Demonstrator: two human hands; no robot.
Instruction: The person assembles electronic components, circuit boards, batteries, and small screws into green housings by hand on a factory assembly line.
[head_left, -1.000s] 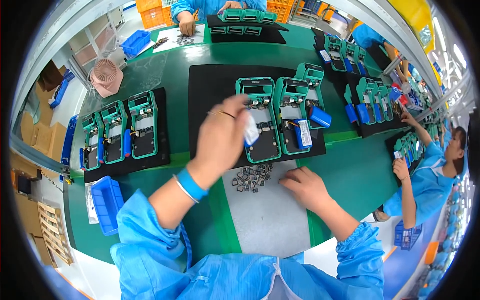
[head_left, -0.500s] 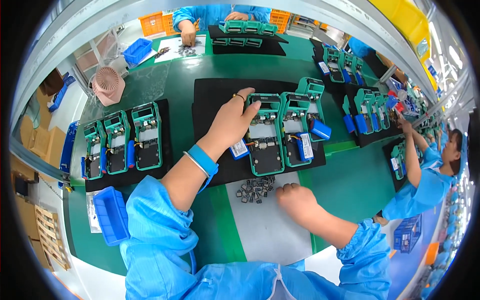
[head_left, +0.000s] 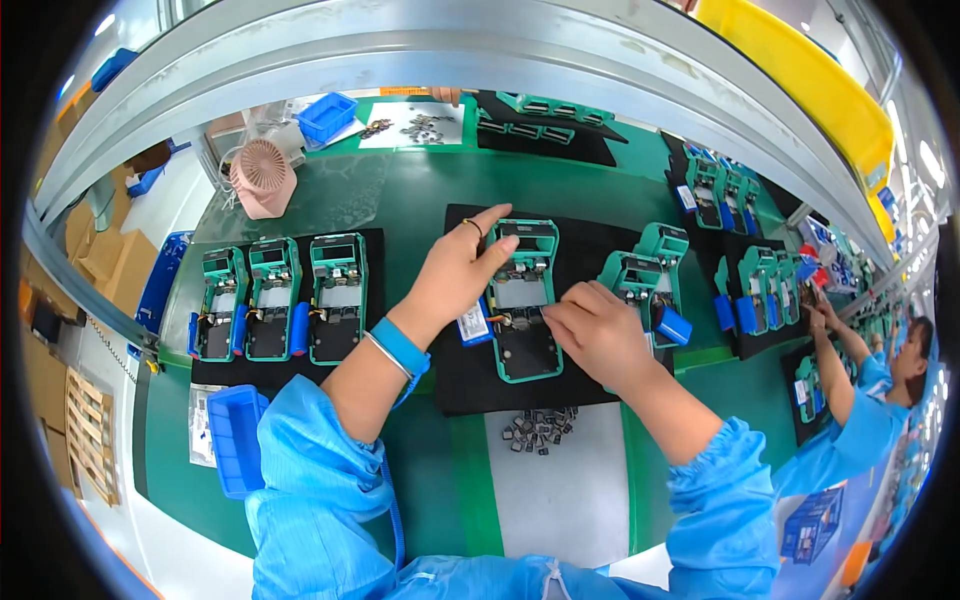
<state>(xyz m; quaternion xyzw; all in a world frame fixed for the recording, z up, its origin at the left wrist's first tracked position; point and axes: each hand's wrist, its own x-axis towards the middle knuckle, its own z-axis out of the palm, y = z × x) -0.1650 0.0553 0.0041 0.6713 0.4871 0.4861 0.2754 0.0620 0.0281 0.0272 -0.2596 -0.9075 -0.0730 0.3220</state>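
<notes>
My left hand (head_left: 462,268) grips the upper left of a green device housing (head_left: 528,375), thumb over its top section and fingers along its outer side. The open housing shows circuit boards and a black lower plate. A blue battery pack (head_left: 475,325) with a white label lies at its left side. My right hand (head_left: 605,335) is at the housing's right edge with thumb and fingers pinched together; whatever they hold is too small to make out. Behind that hand a second green housing (head_left: 628,268) is partly hidden, and another green housing (head_left: 665,240) stands close to it.
Small dark metallic parts (head_left: 540,430) are heaped on a grey sheet (head_left: 560,500) in front of me. Several green housings (head_left: 270,300) rest on a black mat at left, near a blue bin (head_left: 235,440). A pink fan (head_left: 263,178) stands behind. A co-worker (head_left: 850,420) works at right.
My right hand has moved from beside the small parts up to the housing's right edge. My left hand keeps its grip. The view has shifted, so the bench sits lower in the picture.
</notes>
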